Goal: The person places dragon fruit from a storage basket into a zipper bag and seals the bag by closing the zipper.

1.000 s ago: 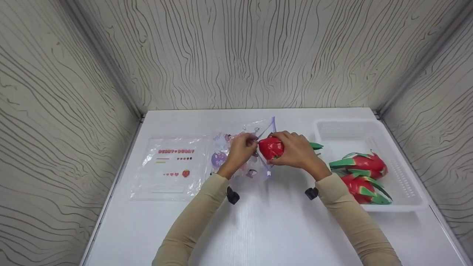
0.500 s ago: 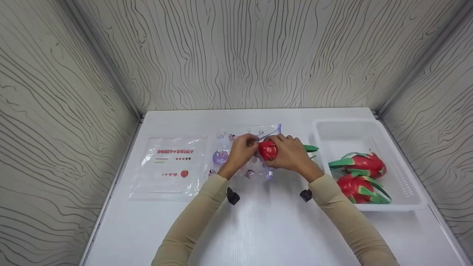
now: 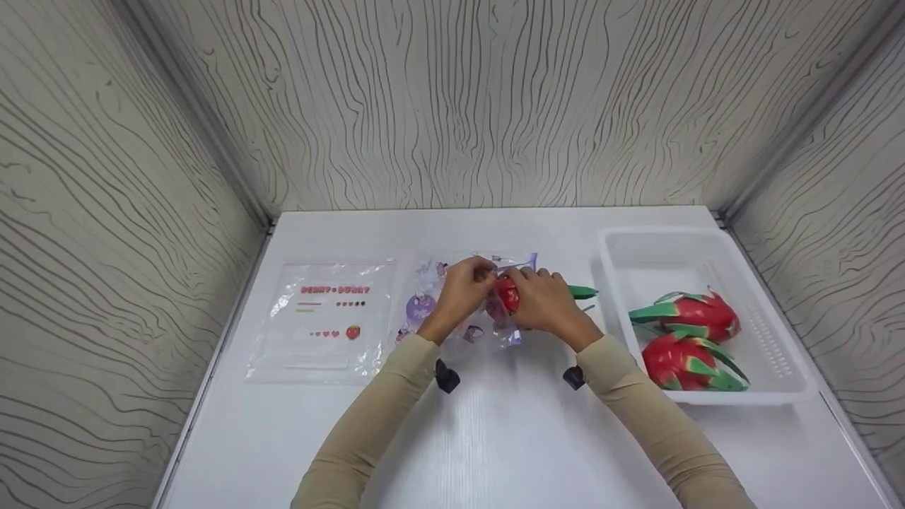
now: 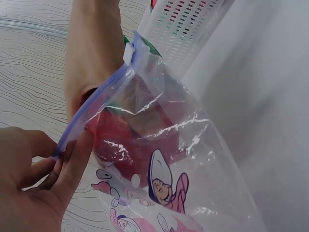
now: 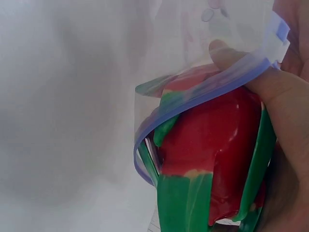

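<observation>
The left hand [image 3: 463, 291] pinched the purple-edged mouth of a printed clear bag [image 4: 207, 179], thumb and fingertips nearly together. Just beside those fingertips, the right hand [image 3: 548, 302] had its fingers curled round a red dragon fruit [image 5: 207, 145], its front end inside the mouth and green leaves sticking out beyond the hand. Left of all the fingers lay another clear bag [image 3: 322, 318]; well to their right, a white basket [image 3: 657, 272] held two more dragon fruits [image 3: 707, 316].
</observation>
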`<state>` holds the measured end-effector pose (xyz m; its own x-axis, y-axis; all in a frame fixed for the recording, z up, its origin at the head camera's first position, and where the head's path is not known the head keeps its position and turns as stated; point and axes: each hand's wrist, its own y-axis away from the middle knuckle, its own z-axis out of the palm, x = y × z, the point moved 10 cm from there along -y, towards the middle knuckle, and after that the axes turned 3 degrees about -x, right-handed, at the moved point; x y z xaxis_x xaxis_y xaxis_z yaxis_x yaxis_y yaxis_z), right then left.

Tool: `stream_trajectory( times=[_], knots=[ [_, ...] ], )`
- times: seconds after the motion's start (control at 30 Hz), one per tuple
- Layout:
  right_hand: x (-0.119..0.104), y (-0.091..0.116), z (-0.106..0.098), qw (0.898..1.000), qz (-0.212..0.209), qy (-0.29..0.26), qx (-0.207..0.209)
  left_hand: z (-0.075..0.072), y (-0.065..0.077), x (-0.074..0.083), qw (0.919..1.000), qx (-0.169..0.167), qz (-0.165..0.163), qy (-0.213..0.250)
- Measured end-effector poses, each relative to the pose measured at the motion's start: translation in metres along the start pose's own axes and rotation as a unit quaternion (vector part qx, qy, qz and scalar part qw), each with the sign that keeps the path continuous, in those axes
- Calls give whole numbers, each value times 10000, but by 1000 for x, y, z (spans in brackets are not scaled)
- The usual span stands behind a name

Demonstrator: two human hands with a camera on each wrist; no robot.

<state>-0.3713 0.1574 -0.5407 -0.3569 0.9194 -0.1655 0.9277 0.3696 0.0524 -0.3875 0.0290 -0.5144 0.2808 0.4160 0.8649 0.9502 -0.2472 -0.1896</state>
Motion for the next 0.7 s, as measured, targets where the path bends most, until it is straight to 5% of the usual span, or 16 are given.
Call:
stream_trajectory(
  times=[0.7],
  knots=[
    [5,-5,23,9966,-74,-725,-386,3,2,-5,9998,-88,-177,52]
  ],
)
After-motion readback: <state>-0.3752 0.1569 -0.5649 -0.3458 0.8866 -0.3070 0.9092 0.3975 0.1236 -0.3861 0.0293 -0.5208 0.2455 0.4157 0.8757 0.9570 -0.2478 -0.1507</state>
